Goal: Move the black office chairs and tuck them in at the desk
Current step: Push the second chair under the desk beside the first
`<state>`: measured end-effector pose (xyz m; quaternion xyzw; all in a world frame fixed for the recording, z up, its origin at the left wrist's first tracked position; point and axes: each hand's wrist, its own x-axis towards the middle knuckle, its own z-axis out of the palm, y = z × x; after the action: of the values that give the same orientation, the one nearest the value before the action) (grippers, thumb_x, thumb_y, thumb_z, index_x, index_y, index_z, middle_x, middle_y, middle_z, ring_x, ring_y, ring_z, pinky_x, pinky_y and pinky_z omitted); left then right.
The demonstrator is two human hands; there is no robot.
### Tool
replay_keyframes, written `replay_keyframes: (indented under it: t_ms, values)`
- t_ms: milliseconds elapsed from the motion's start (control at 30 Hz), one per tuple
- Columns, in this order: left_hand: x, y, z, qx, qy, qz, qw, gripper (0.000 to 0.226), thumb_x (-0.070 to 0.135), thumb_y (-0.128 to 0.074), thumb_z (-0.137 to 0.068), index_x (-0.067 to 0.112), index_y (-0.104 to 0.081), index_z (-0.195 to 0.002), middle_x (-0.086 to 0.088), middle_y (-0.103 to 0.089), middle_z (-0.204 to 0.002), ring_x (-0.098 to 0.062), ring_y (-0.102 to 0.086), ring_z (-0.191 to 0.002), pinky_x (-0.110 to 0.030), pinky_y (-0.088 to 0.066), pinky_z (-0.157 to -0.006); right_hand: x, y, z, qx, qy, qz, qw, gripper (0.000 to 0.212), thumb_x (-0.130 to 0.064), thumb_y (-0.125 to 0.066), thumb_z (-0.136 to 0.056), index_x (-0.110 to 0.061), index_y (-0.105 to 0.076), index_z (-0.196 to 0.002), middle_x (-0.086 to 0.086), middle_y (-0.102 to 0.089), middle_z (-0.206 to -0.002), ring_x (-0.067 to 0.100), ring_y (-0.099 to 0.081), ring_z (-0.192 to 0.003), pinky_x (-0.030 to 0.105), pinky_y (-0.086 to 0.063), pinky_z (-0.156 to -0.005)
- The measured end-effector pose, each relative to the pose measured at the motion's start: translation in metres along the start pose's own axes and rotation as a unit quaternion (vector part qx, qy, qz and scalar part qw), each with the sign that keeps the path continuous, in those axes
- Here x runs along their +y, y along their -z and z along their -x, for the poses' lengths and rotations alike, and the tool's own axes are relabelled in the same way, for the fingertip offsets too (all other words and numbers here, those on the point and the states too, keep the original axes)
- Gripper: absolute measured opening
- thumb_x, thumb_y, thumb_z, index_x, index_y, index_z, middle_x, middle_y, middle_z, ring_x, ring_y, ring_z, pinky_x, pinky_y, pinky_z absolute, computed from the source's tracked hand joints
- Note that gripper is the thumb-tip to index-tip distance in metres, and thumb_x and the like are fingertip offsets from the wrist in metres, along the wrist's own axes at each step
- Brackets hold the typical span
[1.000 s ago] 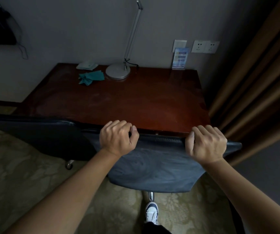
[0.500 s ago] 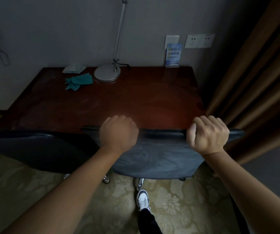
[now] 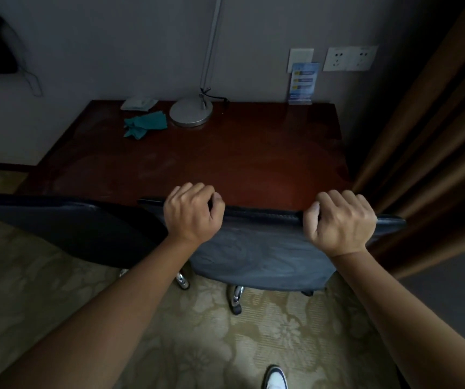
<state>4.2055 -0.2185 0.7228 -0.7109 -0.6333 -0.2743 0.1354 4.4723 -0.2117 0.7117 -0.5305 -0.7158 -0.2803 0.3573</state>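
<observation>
Both hands grab the top edge of a black chair [image 3: 262, 254]. The left hand [image 3: 190, 213] and right hand [image 3: 340, 223] have fingers curled tight over it. The chair back is right at the front edge of the red-brown desk [image 3: 211, 164]. Another chair [image 3: 65, 226] stands just beside it on the left.

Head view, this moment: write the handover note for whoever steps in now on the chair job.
Left hand and right hand: both closed over the top edge of the right chair backrest.
Right chair: backrest top at the desk front edge, casters showing on the carpet; seat hidden, so tuck depth unclear.
Left chair: beside it at the desk's left half, untouched.
Left to do: release once the right chair is in, then check the left chair.
</observation>
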Motion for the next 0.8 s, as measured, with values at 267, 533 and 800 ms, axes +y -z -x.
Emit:
replay_keyframes:
  t_ms: [267,533,800]
  values:
    - [0.007,0.017,0.013,-0.073,0.062,0.001,0.995,0.028,0.025,-0.043,-0.081,0.013,-0.057,-0.06,-0.002,-0.058,-0.06,-0.026,-0.053,-0.061,-0.034,-0.039,-0.061,-0.007,0.016,0.007,-0.067,-0.019,-0.036,0.997,0.035,-0.025,-0.043,-0.088,-0.013,-0.047,-0.056,0.006,-0.046,-0.052,0.028,-0.045,-0.05,0.039,-0.033,-0.051]
    - [0.014,0.024,0.012,-0.125,0.073,-0.006,0.989,0.033,0.032,-0.032,-0.082,0.014,-0.055,-0.066,-0.002,-0.058,-0.068,-0.026,-0.054,-0.072,-0.037,-0.039,-0.069,-0.011,0.025,0.005,-0.093,-0.035,-0.059,0.993,0.034,-0.025,-0.044,-0.087,-0.014,-0.049,-0.056,0.006,-0.049,-0.053,0.029,-0.047,-0.052,0.038,-0.033,-0.052]
    - [0.023,0.042,0.008,-0.234,0.115,-0.01,0.965,0.041,0.033,-0.029,-0.092,0.013,-0.061,-0.08,-0.005,-0.062,-0.086,-0.026,-0.055,-0.088,-0.039,-0.042,-0.083,-0.011,0.043,-0.002,-0.23,-0.078,-0.112,0.964,0.026,-0.026,-0.054,-0.079,-0.015,-0.052,-0.055,0.003,-0.054,-0.056,0.028,-0.052,-0.056,0.034,-0.035,-0.055]
